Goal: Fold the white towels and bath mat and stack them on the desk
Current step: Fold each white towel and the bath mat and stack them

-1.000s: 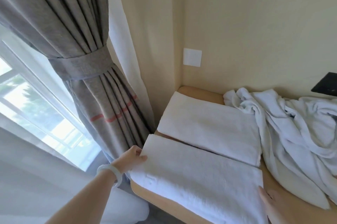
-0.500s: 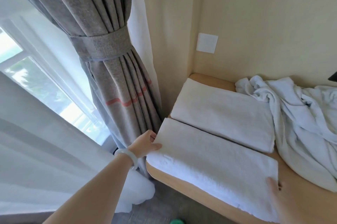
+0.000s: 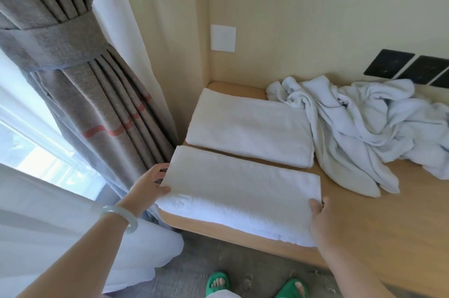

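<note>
the near folded towel (image 3: 243, 191) lies flat along the front edge of the wooden worktop (image 3: 401, 200), at about 6 o'clock from the frame's centre, a long white rectangle with its left end over the worktop's rounded corner. just beyond it, at 12 o'clock and parted by a thin strip of bare wood, the far folded towel (image 3: 250, 127) lies parallel to it, reaching into the corner of the walls. at 3 o'clock from that one a crumpled heap of white towels (image 3: 364, 122) spreads over the worktop, one loose end touching the far towel's right edge.

the left hand (image 3: 148, 186) is at the near towel's 9 o'clock end; its grip is on the upper layer there, thumb on top and fingers tucked beneath the edge. a pale bangle (image 3: 121, 218) sits on that wrist. the right hand (image 3: 325, 220) is at the towel's 3 o'clock end, fingertips touching the edge, but i cannot tell whether its grip takes hold of the cloth or merely rests against it.

at 9 o'clock from the worktop a grey curtain (image 3: 80, 103) hangs gathered in a tieback (image 3: 48, 47). on the wall are a white plate (image 3: 223, 37) at 12 o'clock and black sockets (image 3: 413, 68) at 2 o'clock. green slippers (image 3: 217, 282) show at 6 o'clock on the floor.
</note>
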The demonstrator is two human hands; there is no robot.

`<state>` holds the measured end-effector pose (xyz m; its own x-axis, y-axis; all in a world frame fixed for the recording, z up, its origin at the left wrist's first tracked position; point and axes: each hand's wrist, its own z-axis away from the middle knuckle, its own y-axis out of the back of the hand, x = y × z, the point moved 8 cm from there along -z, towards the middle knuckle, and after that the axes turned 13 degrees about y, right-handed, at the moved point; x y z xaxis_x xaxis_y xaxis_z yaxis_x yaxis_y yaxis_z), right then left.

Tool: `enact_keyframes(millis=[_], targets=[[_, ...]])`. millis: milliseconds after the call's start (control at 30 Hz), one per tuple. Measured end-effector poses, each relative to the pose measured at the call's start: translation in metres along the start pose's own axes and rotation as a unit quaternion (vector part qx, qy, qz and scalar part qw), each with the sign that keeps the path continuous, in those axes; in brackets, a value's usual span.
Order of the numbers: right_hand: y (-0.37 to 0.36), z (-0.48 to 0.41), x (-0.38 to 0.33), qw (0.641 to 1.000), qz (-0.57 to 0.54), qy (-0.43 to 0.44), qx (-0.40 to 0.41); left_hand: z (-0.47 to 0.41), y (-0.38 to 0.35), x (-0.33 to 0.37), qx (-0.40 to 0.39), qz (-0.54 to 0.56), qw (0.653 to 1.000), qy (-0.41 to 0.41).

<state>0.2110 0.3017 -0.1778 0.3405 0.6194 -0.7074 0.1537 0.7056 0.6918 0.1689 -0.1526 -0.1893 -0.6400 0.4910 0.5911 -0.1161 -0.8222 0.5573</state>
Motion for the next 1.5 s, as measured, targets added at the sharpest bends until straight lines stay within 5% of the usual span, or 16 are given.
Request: enact_keyframes(millis=[267, 533, 633, 700, 800, 900, 1000, 1100, 1200, 1500], targets=[[-0.006, 0.013, 0.002, 1.000, -0.002, 0.018, 0.003, 0.015, -0.006, -0.006, -0.025, 0.022, 0.999, -0.023], [-0.003, 0.010, 0.003, 0.999, -0.025, 0.027, 0.025, 0.021, -0.010, 0.009, 0.011, -0.099, 0.993, -0.062], [-0.002, 0.008, -0.001, 0.998, 0.060, 0.015, 0.025, 0.025, -0.014, 0.023, 0.061, -0.183, 0.979, -0.064], [-0.003, 0.006, -0.028, 0.975, 0.197, 0.097, 0.041, 0.026, -0.018, 0.037, 0.109, -0.219, 0.967, -0.073], [-0.036, 0.012, -0.082, 0.926, 0.263, 0.271, 0.010, 0.015, -0.033, 0.043, 0.080, -0.171, 0.982, -0.021], [-0.082, 0.013, -0.073, 0.895, 0.314, 0.301, -0.096, 0.005, -0.049, 0.037, 0.058, -0.179, 0.982, -0.006], [-0.093, 0.009, -0.053, 0.899, 0.333, 0.264, -0.104, 0.008, -0.049, 0.036, 0.096, -0.214, 0.971, -0.045], [-0.098, 0.010, -0.074, 0.895, 0.339, 0.268, -0.106, 0.028, -0.060, 0.066, 0.191, -0.301, 0.916, -0.186], [-0.117, 0.017, -0.100, 0.885, 0.329, 0.306, -0.126, 0.055, -0.115, 0.097, 0.151, -0.355, 0.862, -0.328], [-0.100, 0.007, -0.051, 0.893, 0.350, 0.264, -0.098, 0.034, -0.123, 0.073, 0.097, -0.402, 0.863, -0.290]])
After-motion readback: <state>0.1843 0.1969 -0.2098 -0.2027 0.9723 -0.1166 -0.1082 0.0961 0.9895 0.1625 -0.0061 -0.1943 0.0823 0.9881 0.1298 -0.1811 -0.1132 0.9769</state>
